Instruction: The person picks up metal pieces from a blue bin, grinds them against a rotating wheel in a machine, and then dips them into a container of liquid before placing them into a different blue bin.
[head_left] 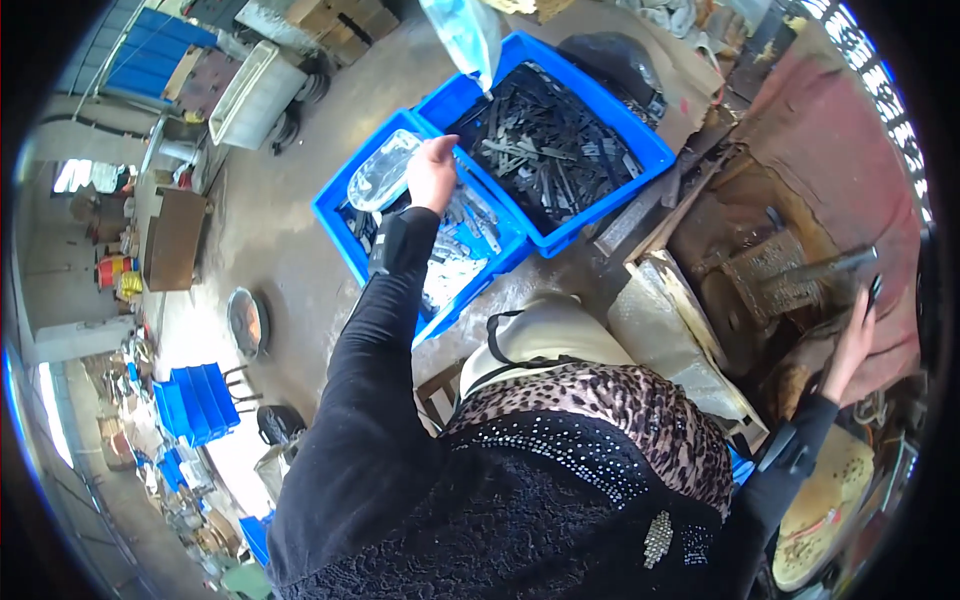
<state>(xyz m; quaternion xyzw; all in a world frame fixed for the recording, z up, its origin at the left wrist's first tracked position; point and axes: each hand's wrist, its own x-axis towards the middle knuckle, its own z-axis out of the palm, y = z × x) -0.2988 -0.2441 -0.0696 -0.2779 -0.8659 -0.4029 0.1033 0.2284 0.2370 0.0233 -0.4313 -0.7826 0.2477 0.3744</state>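
Note:
My left hand [430, 178] is closed on the edge of a clear plastic container [384, 170], rounded and open like a scoop. It is over the left blue bin [345, 222], which holds silvery and dark strips [470, 220]. Beside it, a second blue bin [660, 150] contains many thin dark strips [545, 145]. Out to the right, my right hand [853, 338] pinches a small dark piece [874, 291], whose exact kind I cannot make out. Near that hand, a metal rod [835, 266] projects over a wet, grimy machine bed [765, 270].
A reddish cover [845, 130] hangs beside the machine. Above the bins is a pale blue plastic bag [467, 40]. A round basin [247, 322] stands on the floor to the left, with blue bins [195, 400] nearer. A yellowish stool seat [825, 505] is at lower right.

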